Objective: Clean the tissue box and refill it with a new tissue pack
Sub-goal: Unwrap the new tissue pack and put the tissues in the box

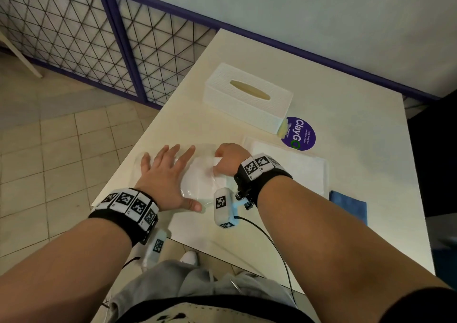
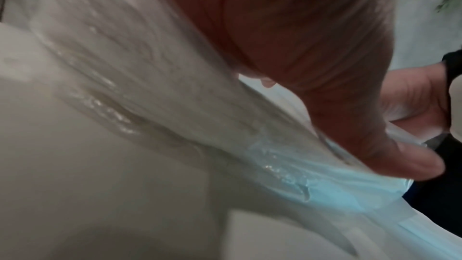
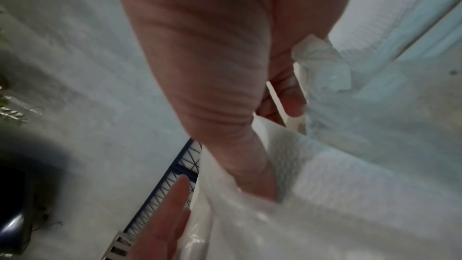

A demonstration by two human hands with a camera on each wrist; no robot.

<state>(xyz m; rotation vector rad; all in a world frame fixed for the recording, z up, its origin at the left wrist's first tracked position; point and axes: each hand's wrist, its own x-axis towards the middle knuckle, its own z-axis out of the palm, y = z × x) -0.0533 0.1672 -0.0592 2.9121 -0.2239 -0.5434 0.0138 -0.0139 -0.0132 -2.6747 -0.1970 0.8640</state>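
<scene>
The white textured tissue box (image 1: 247,97) stands at the far side of the cream table (image 1: 346,114), its oval slot showing nothing inside. Nearer me lies a stack of white tissues (image 1: 200,176) in a clear plastic wrapper (image 1: 195,195). My left hand (image 1: 168,171) lies flat on the wrapper (image 2: 175,86) with fingers spread, thumb (image 2: 400,161) pressing the plastic. My right hand (image 1: 227,159) curls over the stack's far right corner. In the right wrist view its thumb (image 3: 252,183) digs into the tissues (image 3: 337,195) and its fingers pinch a crumpled bit (image 3: 320,62).
A second flat white pack or towel (image 1: 301,166) lies right of my hands, a folded blue cloth (image 1: 348,204) beyond it near the table's right edge. A purple round sticker (image 1: 300,134) sits by the box. Tiled floor and a wire fence (image 1: 74,38) are to the left.
</scene>
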